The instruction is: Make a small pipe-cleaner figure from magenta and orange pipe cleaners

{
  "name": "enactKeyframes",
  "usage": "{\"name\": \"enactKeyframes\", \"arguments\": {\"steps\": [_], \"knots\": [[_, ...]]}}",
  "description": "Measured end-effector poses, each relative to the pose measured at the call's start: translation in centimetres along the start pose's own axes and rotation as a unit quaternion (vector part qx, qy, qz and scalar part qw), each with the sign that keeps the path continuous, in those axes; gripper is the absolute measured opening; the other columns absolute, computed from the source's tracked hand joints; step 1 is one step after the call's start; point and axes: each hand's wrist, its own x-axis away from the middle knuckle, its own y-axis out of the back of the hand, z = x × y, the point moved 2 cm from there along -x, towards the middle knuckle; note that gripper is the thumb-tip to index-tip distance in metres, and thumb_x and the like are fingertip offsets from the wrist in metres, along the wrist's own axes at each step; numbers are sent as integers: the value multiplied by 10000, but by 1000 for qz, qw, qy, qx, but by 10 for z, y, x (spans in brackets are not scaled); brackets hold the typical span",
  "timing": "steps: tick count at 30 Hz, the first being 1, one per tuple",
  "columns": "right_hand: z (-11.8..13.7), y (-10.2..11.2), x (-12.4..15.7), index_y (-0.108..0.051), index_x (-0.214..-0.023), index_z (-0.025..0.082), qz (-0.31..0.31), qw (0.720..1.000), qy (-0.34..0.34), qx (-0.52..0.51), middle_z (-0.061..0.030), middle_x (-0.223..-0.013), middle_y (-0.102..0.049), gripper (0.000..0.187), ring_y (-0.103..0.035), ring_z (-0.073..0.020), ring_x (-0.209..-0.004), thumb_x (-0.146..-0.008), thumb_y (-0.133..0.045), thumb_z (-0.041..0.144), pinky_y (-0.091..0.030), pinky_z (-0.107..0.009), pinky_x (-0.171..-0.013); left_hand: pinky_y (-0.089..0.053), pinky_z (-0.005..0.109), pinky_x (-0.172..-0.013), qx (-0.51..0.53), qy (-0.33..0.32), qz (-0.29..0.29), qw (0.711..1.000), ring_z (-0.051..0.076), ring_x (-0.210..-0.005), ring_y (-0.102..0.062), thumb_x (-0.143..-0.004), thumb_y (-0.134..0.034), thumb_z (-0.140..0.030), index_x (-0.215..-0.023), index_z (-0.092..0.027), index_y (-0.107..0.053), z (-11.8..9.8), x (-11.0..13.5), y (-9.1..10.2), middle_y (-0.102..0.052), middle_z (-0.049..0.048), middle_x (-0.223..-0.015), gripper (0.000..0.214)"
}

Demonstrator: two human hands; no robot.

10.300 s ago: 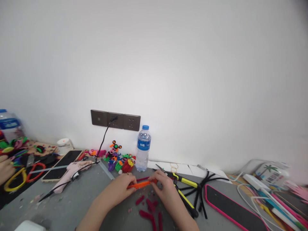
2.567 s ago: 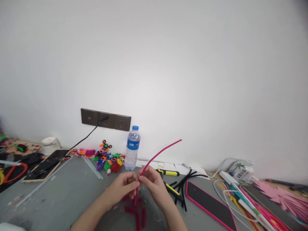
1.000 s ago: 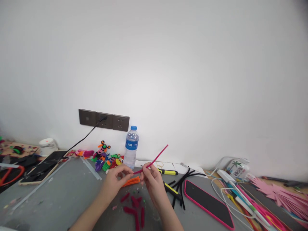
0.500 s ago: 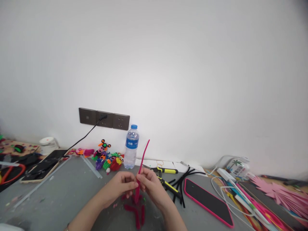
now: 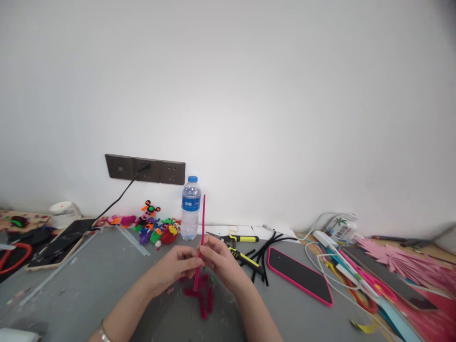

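Between my two hands stands a long magenta pipe cleaner [image 5: 203, 216], nearly upright, its lower end reaching down below the fingers. My left hand [image 5: 181, 263] pinches it from the left with thumb and fingertips. From the right, my right hand [image 5: 217, 256] also grips it, slightly higher, the fingertips of both hands almost touching. Under the hands, several short bent magenta pipe cleaner pieces [image 5: 202, 304] lie on the grey mat [image 5: 107, 294]. Just beyond my right hand is a pair of yellow-and-black pliers [image 5: 245, 259], beside a bundle of black pipe cleaners [image 5: 265, 254].
A water bottle [image 5: 191, 213] stands by the wall, with colourful pipe cleaner figures [image 5: 156, 228] to its left. A pink-cased phone [image 5: 299, 275] lies at right, near white cables and pink paper [image 5: 395, 261]. Another phone [image 5: 62, 242] and orange-handled scissors [image 5: 16, 256] are at left.
The pipe cleaner has swung from leaning right to almost vertical, both hands still holding it. The whole view has shifted a little, with the table's things appearing higher and further left.
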Motion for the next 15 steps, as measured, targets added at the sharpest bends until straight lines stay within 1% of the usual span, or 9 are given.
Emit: {"name": "enactKeyframes", "arguments": {"steps": [3, 7, 12, 15], "knots": [[3, -1, 0, -582, -768, 180, -8, 1000, 10, 3, 58, -586, -499, 251, -400, -75, -491, -759, -724, 387, -277, -198, -487, -281, 217, -512, -46, 3, -4, 999, 100, -522, -404, -698, -734, -456, -675, -137, -659, -2, 1, 1, -500, -31, -540, 329], [2, 0, 0, -582, -769, 175, -5, 1000, 26, 11, 58, -576, -497, 213, -387, -68, -482, -798, -692, 354, -265, -197, -485, -293, 220, -520, -62, 0, -4, 998, 103, -531, -419, -704, -722, -467, -701, -132, -669, -4, 2, 0, -521, -23, -555, 339], [-2, 1, -1, -580, -763, 174, 0, 1000, 4, 7, 60, -584, -493, 222, -382, -65, -483, -780, -707, 355, -295, -199, -499, -316, 220, -529, -85, -6, -3, 996, 108, -543, -437, -698, -723, -464, -746, -127, -706, -5, 3, 0, -531, -19, -562, 341], [-1, 1, -1, -577, -769, 177, -12, 1000, 5, 13, 67, -558, -477, 230, -366, -72, -484, -776, -707, 366, -280, -202, -498, -314, 219, -525, -84, -19, -4, 996, 107, -542, -428, -709, -715, -458, -738, -130, -696, -7, 3, 0, -518, -24, -558, 330]]}}
